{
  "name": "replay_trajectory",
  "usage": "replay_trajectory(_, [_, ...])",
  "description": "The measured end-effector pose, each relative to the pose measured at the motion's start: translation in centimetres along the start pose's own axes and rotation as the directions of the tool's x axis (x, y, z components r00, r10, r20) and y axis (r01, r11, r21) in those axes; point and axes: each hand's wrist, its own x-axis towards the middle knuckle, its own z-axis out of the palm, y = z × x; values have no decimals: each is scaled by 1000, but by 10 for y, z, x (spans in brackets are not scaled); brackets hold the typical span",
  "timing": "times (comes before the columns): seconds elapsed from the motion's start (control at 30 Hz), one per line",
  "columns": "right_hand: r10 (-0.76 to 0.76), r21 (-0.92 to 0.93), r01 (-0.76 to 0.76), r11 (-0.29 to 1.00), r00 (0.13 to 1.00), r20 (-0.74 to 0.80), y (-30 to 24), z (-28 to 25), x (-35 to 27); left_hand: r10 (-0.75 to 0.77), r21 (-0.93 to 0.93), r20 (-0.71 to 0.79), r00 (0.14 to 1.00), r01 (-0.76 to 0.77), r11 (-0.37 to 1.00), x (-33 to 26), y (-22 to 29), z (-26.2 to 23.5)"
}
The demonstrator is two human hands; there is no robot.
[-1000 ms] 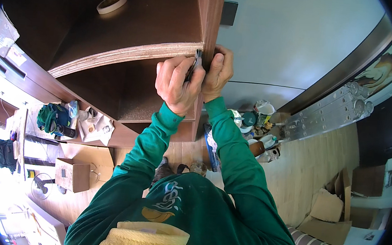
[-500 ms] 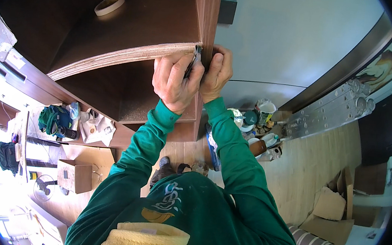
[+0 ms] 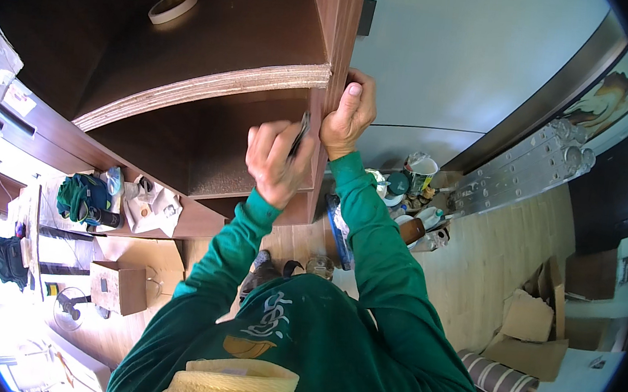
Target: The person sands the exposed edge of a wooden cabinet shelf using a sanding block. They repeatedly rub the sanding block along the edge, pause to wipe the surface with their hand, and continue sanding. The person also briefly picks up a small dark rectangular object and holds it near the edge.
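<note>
A brown wooden cabinet fills the upper left, and the raw layered edge of its shelf (image 3: pixel 210 91) curves across the view. Below that edge, in front of the lower compartment, my left hand (image 3: pixel 276 162) is closed around a slim dark metal tool (image 3: pixel 301 136), slanting upward. Its exact kind is hard to make out, and it is apart from the shelf edge. My right hand (image 3: pixel 350 116) grips the outer side of the upright side panel (image 3: pixel 342 40), thumb up, its fingertips partly hidden.
A roll of tape (image 3: pixel 173 7) lies on the shelf. Paint tubs (image 3: pixel 421 168) and supplies stand on the floor right of the cabinet, near a clear perforated panel (image 3: pixel 521 167). Cardboard boxes (image 3: pixel 120 287) and a small fan (image 3: pixel 70 305) are at left.
My left hand has drawn down and away from the shelf corner with the tool. My right hand stays on the side panel; the view has shifted slightly.
</note>
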Motion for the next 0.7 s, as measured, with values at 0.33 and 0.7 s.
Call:
replay_trajectory(0.33, [-117,39,117,992,993,-1,-2,0,3,-284,-29,24,959,284,958,-12,-5,-61])
replay_trajectory(0.7, [43,13,-46,999,986,164,-28,-10,7,-347,-46,131,929,355,934,-23,-6,-95])
